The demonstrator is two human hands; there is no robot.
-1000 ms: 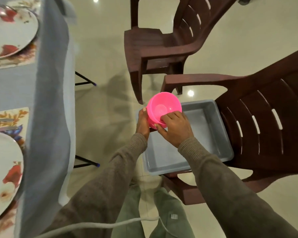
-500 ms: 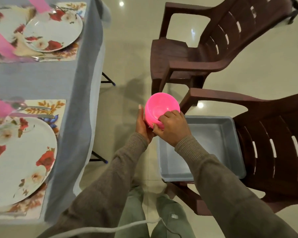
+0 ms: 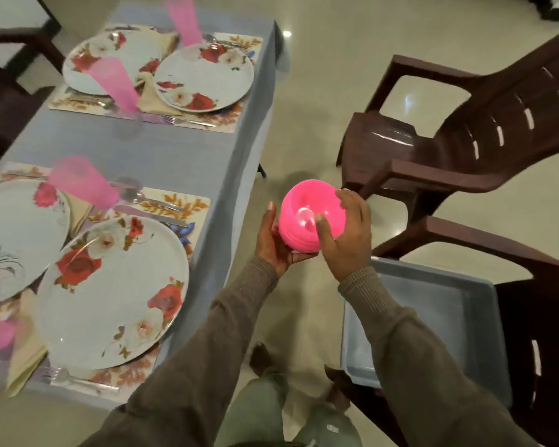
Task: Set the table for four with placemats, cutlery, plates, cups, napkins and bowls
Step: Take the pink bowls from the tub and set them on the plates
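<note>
A stack of pink bowls [image 3: 307, 211] is held in the air between the table and the chairs. My left hand [image 3: 276, 245] cups the stack from below and the left. My right hand [image 3: 346, 238] grips the rim of the top bowl, thumb inside. On the grey tablecloth [image 3: 181, 156] lie floral placemats [image 3: 188, 204] with flowered plates: a near one [image 3: 110, 291] and a far one [image 3: 204, 77]. Pink cups [image 3: 81, 180], folded napkins [image 3: 155, 98], a spoon [image 3: 136, 195] and a fork [image 3: 65, 375] sit by the plates.
A grey plastic tub [image 3: 433, 324] rests on the seat of a brown plastic chair [image 3: 530, 285] at the right. A second brown chair [image 3: 459, 133] stands beyond it. Shiny tiled floor [image 3: 320, 91] lies between table and chairs.
The view swung left from the tub toward the table. Both hands carried the pink bowls up and away from the tub. My right thumb now reaches inside the top bowl.
</note>
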